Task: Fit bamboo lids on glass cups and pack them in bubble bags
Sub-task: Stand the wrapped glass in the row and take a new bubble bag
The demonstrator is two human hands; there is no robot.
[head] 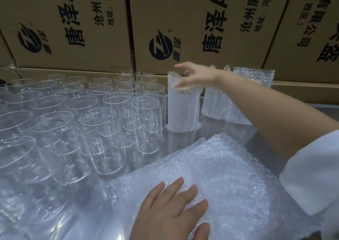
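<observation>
The left hand (170, 208) is at the bottom middle of the frame. It lies flat, fingers straight and a bit apart, on top of a pile of bubble bags (229, 166). It holds nothing. The pile lies flat on the shiny table (220, 129) and fills the lower right of the frame.

The right hand (194, 76) reaches far out to the upper middle of the frame. A white sleeve (315, 166) shows at the right edge. This hand is at the top of 1 wrapped cup (183, 111), which stands upright inside a bubble bag. The thumb is at the front of the bag and the fingers are spread over the top. The hand is blurry, so I cannot tell if it grips the bag or only touches it.

Just right of that cup stand more wrapped cups (216, 102), partly hidden behind the arm.

Many bare glass cups (104, 129) stand in rows across the left side of the frame. They are upright and open at the top. The row nearest the wrapped cup stands just beside it.

Big brown boxes (183, 10) with black writing stand behind the table, across the top of the frame.
</observation>
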